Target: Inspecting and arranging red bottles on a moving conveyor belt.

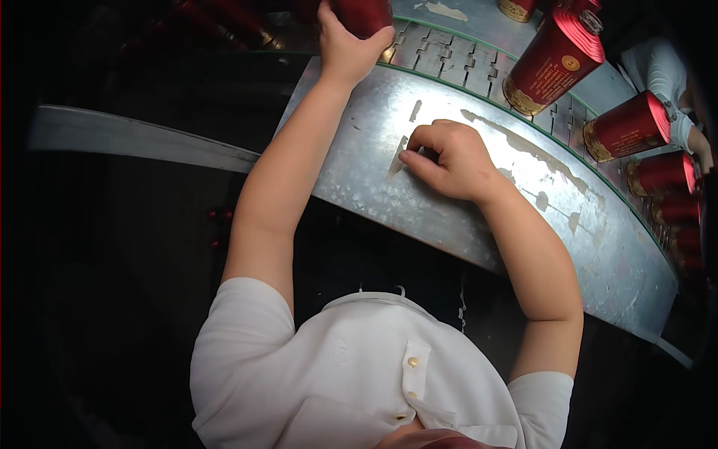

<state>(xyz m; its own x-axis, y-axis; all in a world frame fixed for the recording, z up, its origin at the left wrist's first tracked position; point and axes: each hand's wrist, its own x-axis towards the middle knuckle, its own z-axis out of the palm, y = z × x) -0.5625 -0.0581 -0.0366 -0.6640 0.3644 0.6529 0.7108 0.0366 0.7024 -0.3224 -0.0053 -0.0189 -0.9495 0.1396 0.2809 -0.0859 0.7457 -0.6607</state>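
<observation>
Forward-left of the right hand [451, 159], at the conveyor [460, 61]: gripping a red bottle [364, 15] with the left hand [351, 51]; curling the right hand loosely, empty, over the bench [348, 161], with red-and-gold bottles [555, 63] beyond it, rightward.

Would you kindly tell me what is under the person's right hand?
Under the right hand is the metal ledge, with grey marks visible around the hand; the surface directly beneath it is covered.

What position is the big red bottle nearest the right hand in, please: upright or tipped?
Upright: the bottle stands on its gold base on the belt, its cap on top.
</observation>
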